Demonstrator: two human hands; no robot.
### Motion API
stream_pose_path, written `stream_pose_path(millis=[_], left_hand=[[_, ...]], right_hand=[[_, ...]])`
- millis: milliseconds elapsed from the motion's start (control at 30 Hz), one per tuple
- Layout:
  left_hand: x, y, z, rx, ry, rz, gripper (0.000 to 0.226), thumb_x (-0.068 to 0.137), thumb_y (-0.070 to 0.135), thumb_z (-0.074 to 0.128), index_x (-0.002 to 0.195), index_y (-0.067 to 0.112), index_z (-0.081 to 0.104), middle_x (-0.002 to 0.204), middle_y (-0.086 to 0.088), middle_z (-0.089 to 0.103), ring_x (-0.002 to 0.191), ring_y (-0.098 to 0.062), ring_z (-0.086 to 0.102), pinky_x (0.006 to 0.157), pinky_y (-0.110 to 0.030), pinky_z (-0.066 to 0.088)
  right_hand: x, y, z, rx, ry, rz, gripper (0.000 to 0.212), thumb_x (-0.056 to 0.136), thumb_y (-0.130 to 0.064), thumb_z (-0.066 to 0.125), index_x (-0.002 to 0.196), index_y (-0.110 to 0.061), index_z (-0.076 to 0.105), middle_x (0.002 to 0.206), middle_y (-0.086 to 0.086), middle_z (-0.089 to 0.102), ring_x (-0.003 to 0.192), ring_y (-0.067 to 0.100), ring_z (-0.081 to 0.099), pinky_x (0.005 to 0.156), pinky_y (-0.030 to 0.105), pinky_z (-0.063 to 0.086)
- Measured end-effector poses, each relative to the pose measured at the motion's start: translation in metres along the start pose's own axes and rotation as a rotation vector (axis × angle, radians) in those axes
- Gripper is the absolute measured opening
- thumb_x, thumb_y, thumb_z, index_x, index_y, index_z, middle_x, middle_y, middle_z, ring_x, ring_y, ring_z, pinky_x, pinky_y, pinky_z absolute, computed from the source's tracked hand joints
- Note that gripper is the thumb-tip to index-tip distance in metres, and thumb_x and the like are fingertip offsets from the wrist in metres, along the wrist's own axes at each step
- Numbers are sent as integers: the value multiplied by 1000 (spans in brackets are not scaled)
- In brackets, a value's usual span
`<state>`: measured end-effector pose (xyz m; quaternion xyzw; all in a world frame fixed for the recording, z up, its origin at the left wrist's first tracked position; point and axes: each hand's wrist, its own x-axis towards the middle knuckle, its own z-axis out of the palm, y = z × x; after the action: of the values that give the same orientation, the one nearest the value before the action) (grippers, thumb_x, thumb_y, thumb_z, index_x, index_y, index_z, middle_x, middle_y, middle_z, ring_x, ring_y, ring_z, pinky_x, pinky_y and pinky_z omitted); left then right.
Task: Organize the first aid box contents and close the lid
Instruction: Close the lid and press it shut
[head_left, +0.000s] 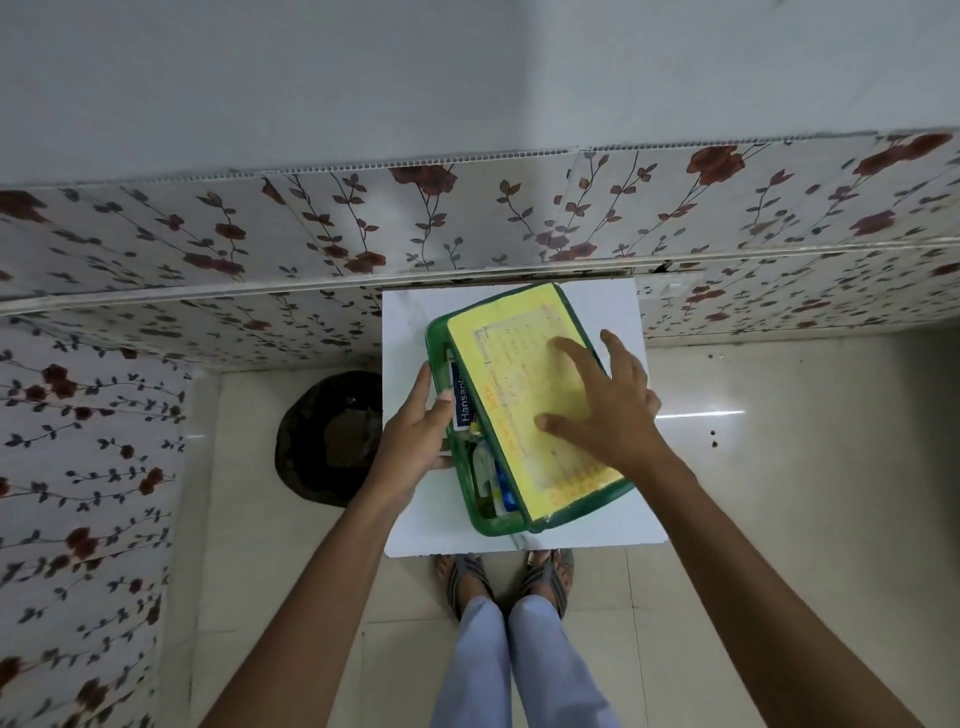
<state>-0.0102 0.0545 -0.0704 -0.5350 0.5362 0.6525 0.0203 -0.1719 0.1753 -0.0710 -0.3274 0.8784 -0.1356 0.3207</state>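
Floral-patterned panels (363, 228) line the wall behind a small white counter (415, 509), which stands on a pale tiled floor (779, 493). I see a green first aid box (483, 527) sitting on the counter, turned at an angle, its lid (519, 374) with a yellow printed sheet lowered most of the way but not shut; a gap stays open along the left side. Through that gap I note a white and blue carton (460, 395) marked "Hansapla…" and several other small items (491, 478) that I cannot identify. My left hand (415, 431) grips the left wall of the box, thumb up at the rim, fingertips near the carton. My right hand (608, 410) lies flat on top of the lid, fingers spread wide, holding nothing. A dark round object (327, 441) lies on the floor just left of the counter. Below the counter's near edge I see two feet in sandals (467, 577) and light trouser legs (519, 665).
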Motion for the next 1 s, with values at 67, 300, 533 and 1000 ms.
stream_pose_path(millis=[67, 300, 533, 1000], left_hand=[[-1, 1, 1, 14, 1, 16, 52, 92, 47, 40, 141, 48, 22, 135, 4, 49, 116, -22, 56, 88, -49, 54], [-6, 8, 2, 91, 64, 91, 44, 92, 42, 44, 135, 39, 39, 97, 5, 65, 91, -21, 67, 73, -49, 59], [-3, 6, 0, 156, 94, 99, 35, 90, 38, 51, 124, 31, 53, 93, -7, 70, 82, -20, 69, 66, -47, 60], [-5, -2, 9, 323, 201, 216, 31, 88, 42, 52, 111, 24, 61, 94, -3, 72, 86, -20, 68, 72, -47, 58]], right_hand=[[1, 1, 4, 123, -60, -14, 84, 73, -45, 70, 140, -40, 20, 156, 2, 12, 138, 32, 27, 106, 53, 33], [-15, -15, 30, 8, 35, -37, 80, 82, -44, 59, 144, -38, 10, 157, 2, 8, 127, 34, 41, 94, 46, 48], [-25, -27, 26, -106, 37, -18, 76, 86, -42, 54, 145, -33, 7, 156, 7, 10, 126, 34, 36, 96, 45, 45], [-34, -24, 24, -74, 97, 10, 60, 92, -19, 47, 145, -27, 19, 153, 8, 23, 123, 30, 42, 94, 41, 47]])
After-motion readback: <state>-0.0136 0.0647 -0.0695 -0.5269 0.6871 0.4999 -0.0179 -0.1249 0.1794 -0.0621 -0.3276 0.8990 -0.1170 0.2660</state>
